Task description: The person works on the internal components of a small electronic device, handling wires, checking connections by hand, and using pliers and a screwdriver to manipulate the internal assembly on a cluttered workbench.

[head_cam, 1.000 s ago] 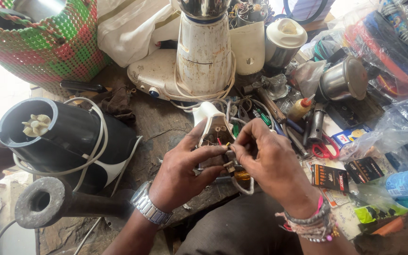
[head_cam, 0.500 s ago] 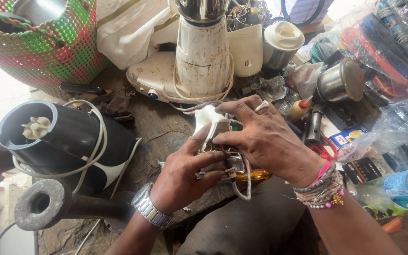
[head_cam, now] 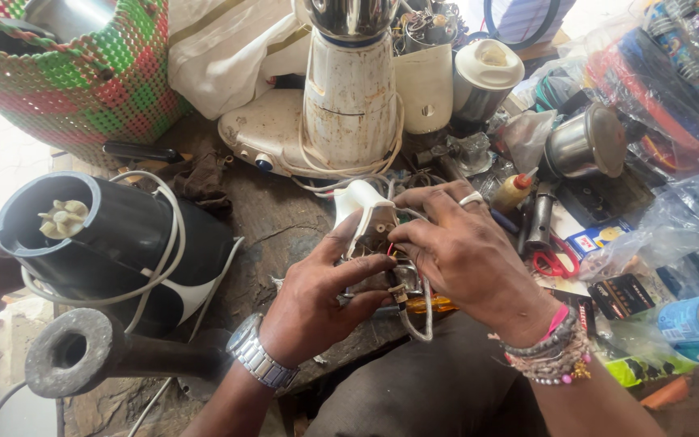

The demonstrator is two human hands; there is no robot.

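Your left hand point(head_cam: 317, 303) clamps a small white appliance part point(head_cam: 363, 212) w/ exposed wiring, thumb and fingers wrapped round it over the worn workbench point(head_cam: 273, 222). Your right hand point(head_cam: 467, 255) pinches closed on the wires at the part's open face, just right of that grip. An orange-handled screwdriver point(head_cam: 430, 305) lies just under both hands. Step in hand looks like wiring work inside the part; the next move prob. needs fine fingertip control while the left holds steady

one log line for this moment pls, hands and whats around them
left hand grips white plug part | right hand pinches its wires | black mixer base left | white mixer behind | red scissors right
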